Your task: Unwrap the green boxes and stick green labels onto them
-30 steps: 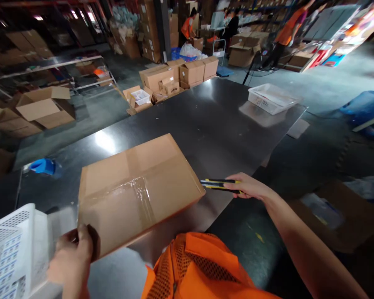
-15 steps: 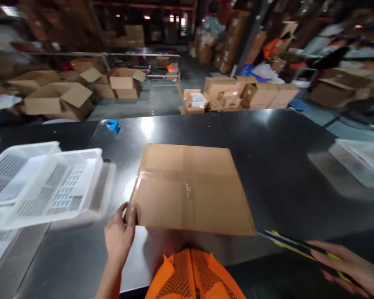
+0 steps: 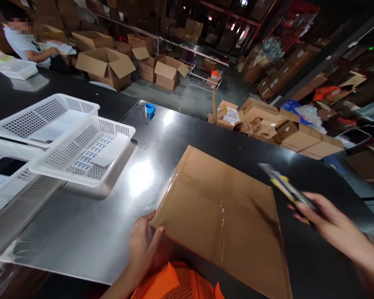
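A taped cardboard box (image 3: 215,207) lies on the dark table (image 3: 118,224) in front of me, its top closed by clear tape. My left hand (image 3: 143,241) grips its near left corner, thumb on top and fingers down the side. Above and right of the box, my right hand (image 3: 318,216) is closed around a black and yellow utility knife (image 3: 288,189). Its blade end points up and left, slightly blurred, apart from the cardboard. A shadow of the knife and hand falls on the box top.
White perforated baskets (image 3: 95,180) with papers and labels stand on the left. A blue tape dispenser (image 3: 149,111) is at the table's far edge. Beyond are open cartons (image 3: 106,66) and stacked boxes (image 3: 262,112). A person (image 3: 28,45) sits at the upper left.
My right hand has lifted the knife from beside the box's near right corner to above its right side. My view has tilted and turned left; the left hand still grips the box.
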Demonstrator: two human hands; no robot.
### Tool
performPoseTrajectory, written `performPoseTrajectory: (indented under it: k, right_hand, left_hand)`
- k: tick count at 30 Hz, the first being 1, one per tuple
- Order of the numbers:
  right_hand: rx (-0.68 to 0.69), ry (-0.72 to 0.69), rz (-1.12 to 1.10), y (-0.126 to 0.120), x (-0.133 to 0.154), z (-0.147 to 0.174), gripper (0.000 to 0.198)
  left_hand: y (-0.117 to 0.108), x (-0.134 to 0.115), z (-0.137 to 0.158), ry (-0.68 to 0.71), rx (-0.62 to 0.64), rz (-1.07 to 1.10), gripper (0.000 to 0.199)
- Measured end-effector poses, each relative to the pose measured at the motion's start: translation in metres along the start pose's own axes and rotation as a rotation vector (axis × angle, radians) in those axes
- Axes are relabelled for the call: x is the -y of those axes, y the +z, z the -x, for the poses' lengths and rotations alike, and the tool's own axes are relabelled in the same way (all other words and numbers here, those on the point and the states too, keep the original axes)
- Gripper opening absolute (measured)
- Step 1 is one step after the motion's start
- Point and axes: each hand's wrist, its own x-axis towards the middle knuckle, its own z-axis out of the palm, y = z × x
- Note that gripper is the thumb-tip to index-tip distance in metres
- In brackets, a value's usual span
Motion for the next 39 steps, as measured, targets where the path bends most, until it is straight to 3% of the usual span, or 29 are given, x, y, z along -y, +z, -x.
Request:
performPoseTrajectory:
  k: [1, 4, 6, 10, 16, 24, 31, 39]
  right_hand:
    - [-0.02, -0.058, 0.053, 0.012, 0.024, -0.013, 0.062]
    - [0.105, -0.527, 0.286, 0.047, 0.105, -0.046, 0.049]
    - [0.166, -0.723, 0.427, 0.063, 0.151, -0.058, 0.046]
    - [0.181, -0.817, 0.642, 0.072, 0.195, -0.065, 0.046]
    - [0.165, -0.856, 0.789, 0.066, 0.206, -0.066, 0.044]
    - [0.167, -0.884, 0.783, 0.067, 0.213, -0.063, 0.047]
    - [0.197, -0.884, 0.801, 0.069, 0.213, -0.063, 0.048]
    - [0.219, -0.897, 0.849, 0.06, 0.193, -0.058, 0.056]
  left_hand:
    - [0.002, 0.002, 0.0, 0.025, -0.007, 0.01, 0.052]
    - [0.006, 0.004, 0.003, 0.08, -0.011, 0.017, 0.048]
    - [0.008, 0.006, 0.004, 0.096, 0.002, 0.007, 0.046]
    - [0.006, 0.01, 0.004, 0.114, 0.06, -0.021, 0.044]
    - [0.004, 0.016, 0.001, 0.205, 0.079, -0.035, 0.041]
    - [0.005, 0.017, 0.001, 0.234, 0.042, -0.077, 0.042]
    - [0.002, 0.016, -0.001, 0.213, 0.034, -0.093, 0.045]
    - [0.0, 0.015, -0.001, 0.135, 0.044, -0.077, 0.045]
